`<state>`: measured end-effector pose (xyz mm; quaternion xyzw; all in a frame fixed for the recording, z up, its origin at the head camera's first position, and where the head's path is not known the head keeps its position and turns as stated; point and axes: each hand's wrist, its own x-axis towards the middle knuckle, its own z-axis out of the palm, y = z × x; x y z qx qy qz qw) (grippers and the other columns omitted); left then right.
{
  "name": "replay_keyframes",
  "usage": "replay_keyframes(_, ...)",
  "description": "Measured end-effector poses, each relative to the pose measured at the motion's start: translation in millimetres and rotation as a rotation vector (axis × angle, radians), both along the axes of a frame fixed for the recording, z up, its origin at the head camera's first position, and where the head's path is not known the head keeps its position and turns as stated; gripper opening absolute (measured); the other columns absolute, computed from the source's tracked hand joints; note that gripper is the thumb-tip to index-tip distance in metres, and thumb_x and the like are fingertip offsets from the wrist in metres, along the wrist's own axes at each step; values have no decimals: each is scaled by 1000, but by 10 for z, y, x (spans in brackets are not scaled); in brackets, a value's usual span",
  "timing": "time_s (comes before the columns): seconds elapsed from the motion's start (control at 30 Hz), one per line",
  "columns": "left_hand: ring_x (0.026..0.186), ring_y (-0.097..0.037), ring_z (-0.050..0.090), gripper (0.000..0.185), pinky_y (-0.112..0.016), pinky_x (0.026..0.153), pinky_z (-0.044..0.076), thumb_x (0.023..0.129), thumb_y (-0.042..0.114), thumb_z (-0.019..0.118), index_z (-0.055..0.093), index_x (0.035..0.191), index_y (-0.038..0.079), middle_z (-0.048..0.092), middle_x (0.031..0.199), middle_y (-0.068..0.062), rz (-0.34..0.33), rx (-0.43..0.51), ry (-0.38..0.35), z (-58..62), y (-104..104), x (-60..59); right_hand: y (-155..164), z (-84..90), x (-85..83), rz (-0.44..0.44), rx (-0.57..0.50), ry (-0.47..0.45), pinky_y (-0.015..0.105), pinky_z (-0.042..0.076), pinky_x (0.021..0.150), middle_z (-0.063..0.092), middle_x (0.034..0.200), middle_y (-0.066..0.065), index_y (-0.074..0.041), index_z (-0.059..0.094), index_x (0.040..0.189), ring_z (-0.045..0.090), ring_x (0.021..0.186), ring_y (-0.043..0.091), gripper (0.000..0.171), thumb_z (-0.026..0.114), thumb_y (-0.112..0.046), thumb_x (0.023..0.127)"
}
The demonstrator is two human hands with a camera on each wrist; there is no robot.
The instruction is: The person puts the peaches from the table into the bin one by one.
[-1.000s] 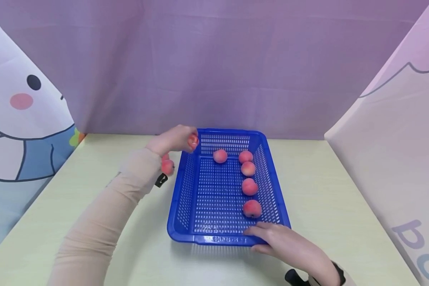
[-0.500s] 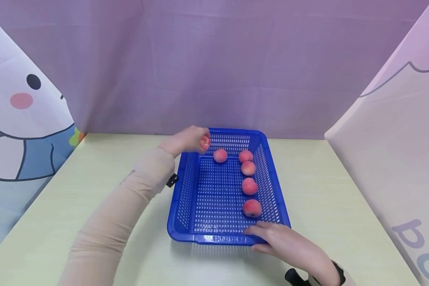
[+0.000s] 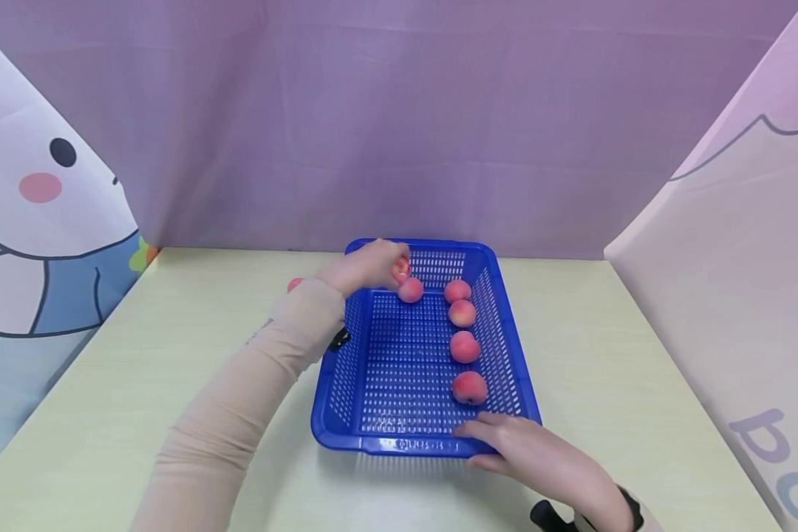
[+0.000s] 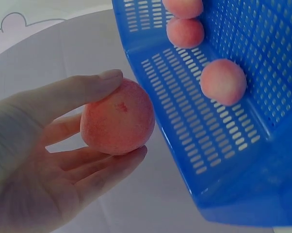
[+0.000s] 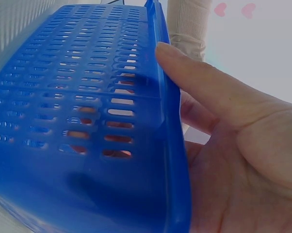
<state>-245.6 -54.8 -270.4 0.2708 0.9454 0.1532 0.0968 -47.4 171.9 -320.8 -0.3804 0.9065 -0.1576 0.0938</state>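
Note:
A pinkish-red peach (image 4: 118,119) is held between the thumb and fingers of my left hand (image 3: 371,266), over the back left of a blue perforated plastic basket (image 3: 406,445). Just beside it, inside the basket, lies a single peach (image 3: 410,291) near the back wall. Several more peaches (image 3: 465,346) form a row along the basket's right side. My right hand (image 3: 525,449) grips the basket's front right rim, thumb outside and fingers over the edge. Outside, to the left, another peach (image 3: 295,284) shows partly behind the left sleeve.
The basket stands on a pale wooden table (image 3: 612,384), close to a purple cloth backdrop (image 3: 399,133). Printed cartoon panels (image 3: 40,222) flank the table on both sides. A dark strap and black mount (image 3: 552,515) sit at the right wrist.
My left hand has moved right with its peach, from the basket's left edge to beside the single peach at the back. The right hand and basket have stayed put.

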Motion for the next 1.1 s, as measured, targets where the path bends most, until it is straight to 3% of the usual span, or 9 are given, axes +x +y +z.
replay_keyframes(0.3,90,-20,50,44,-31,79,45,77,8,65,49,118,4,55,101,-7,16,34,-72,-73,145,13,2,3,-2,-4,2,-18,26,49,74,59,93,-6,-13,59,108,56,84,7,27,60,-22,82)
replay_keyframes(0.77,87,-18,49,41,-28,76,44,77,5,61,50,117,6,54,97,-5,-11,47,-62,-239,305,-61,8,-7,-9,-5,3,-25,26,49,73,60,93,-5,-13,59,108,57,83,7,27,60,-22,82)
replay_keyframes(1.1,87,-19,49,41,-29,78,43,74,7,66,52,112,3,56,95,-7,-37,56,-28,-403,412,-88,15,-4,-7,-8,7,-42,26,49,72,60,93,-5,-14,59,108,56,83,7,27,60,-22,82)
